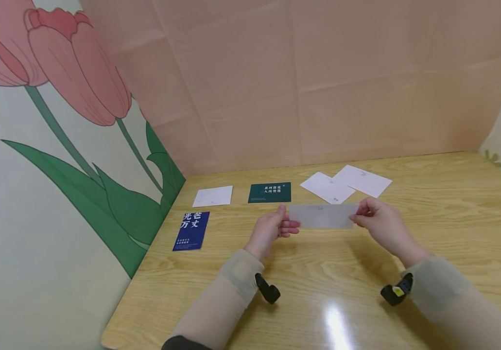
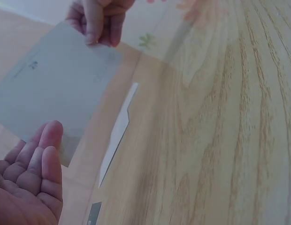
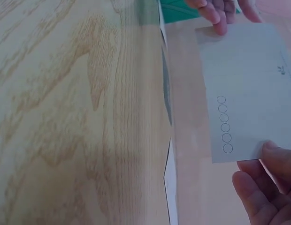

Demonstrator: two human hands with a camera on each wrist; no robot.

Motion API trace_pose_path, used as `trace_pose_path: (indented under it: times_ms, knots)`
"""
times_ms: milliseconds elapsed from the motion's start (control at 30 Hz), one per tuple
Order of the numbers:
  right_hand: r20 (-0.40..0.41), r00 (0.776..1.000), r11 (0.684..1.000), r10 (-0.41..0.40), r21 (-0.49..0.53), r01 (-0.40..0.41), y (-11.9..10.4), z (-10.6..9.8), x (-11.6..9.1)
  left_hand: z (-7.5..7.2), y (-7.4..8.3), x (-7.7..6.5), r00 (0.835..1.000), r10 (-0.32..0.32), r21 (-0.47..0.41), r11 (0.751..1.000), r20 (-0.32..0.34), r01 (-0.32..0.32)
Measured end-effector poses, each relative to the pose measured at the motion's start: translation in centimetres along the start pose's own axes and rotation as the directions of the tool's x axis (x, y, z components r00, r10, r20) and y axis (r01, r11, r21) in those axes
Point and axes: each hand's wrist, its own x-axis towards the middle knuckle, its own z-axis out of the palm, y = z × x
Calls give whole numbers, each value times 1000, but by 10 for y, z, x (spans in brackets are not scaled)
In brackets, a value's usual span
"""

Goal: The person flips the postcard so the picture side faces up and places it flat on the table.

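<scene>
Above the table, a pale postcard (image 1: 320, 216) is held out between the two hands. At its right end my right hand (image 1: 379, 221) pinches it between thumb and fingers. My left hand (image 1: 272, 228) holds the opposite end, its thumb along the edge and its fingers lying over the corner. In the right wrist view, the postcard (image 3: 253, 84) shows a column of small printed circles and a little emblem near one edge. The left wrist view shows the left fingers (image 2: 50, 164) loosely bent against the card.
On the wooden table (image 1: 320, 277) lie a white card (image 1: 213, 196), a dark green card (image 1: 269, 193), a blue card (image 1: 191, 232) with white characters, and two overlapping white cards (image 1: 326, 187) behind the held one. A peach cloth (image 1: 320, 97) hangs at the back.
</scene>
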Motion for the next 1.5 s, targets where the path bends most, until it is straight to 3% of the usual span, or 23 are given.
trace_pose_path:
  times_ms: [433,967,1067,1200,1367,1500]
  knots:
    - [-23,995,992,-100,-77,98,3,2,-2,0,-2,1,999,18,-78,997,32,-15]
    - [66,975,966,-210,-138,218,4,4,1,2,-6,7,994,-70,-102,993,-85,61]
    - [85,984,978,-156,-128,166,2,4,0,2,-6,6,994,-66,-98,994,-82,58]
    - [133,991,999,12,-49,-6,-1,4,0,2,-7,5,995,-52,-73,996,-86,46]
    - [223,954,966,199,122,-230,-2,5,2,3,-8,3,995,-43,-26,999,-86,41]
    - [275,935,939,224,196,-283,-1,8,3,4,-9,3,994,-50,19,998,-92,52]
